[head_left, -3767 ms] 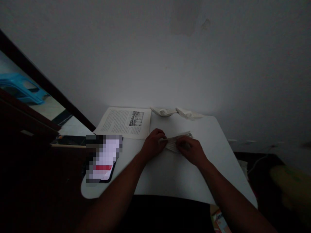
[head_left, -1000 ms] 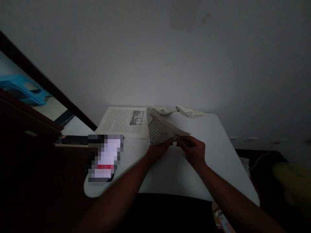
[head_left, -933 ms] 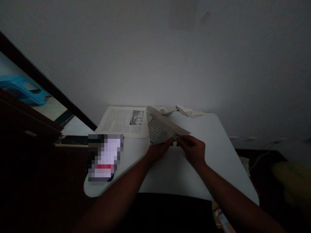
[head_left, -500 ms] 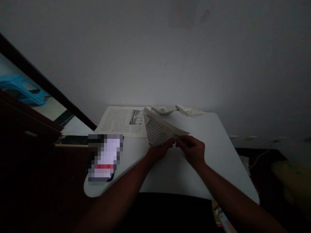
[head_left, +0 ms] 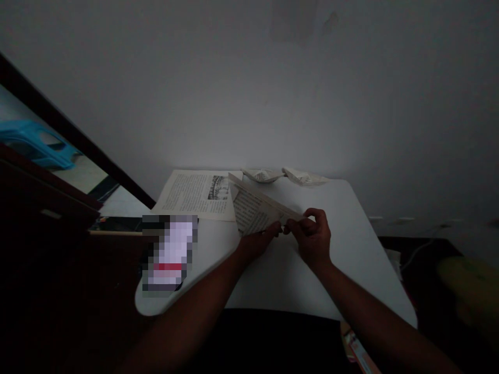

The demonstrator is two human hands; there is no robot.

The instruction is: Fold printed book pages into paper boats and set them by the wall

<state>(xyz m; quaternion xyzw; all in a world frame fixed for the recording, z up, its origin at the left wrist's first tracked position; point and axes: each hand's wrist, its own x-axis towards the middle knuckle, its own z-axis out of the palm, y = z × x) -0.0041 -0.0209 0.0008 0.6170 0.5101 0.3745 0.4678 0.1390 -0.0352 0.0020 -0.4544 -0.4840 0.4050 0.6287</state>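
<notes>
A folded sheet of printed paper (head_left: pixel 255 210), roughly triangular, is held above the white table (head_left: pixel 280 280). My left hand (head_left: pixel 259 241) grips its lower edge, thumb on the near face. At the paper's right corner, my right hand (head_left: pixel 314 236) pinches it with bent fingers. The two hands are close together, with a small gap between their fingertips. Behind the folded paper lie two folded paper shapes, one (head_left: pixel 263 175) near the back edge and another (head_left: pixel 306 177) to its right. A flat printed sheet (head_left: pixel 191 195) with a picture rests at the back left.
A phone (head_left: pixel 173 252), its screen blurred out, lies at the table's left edge. Behind the table stands a grey wall. A dark-framed mirror or panel (head_left: pixel 78 132) leans at the left, with a blue plastic object (head_left: pixel 39 143) showing there.
The fingers of my right hand have shifted slightly and curled at the paper's right corner. The folded paper has tilted a little, its top tip moving slightly left.
</notes>
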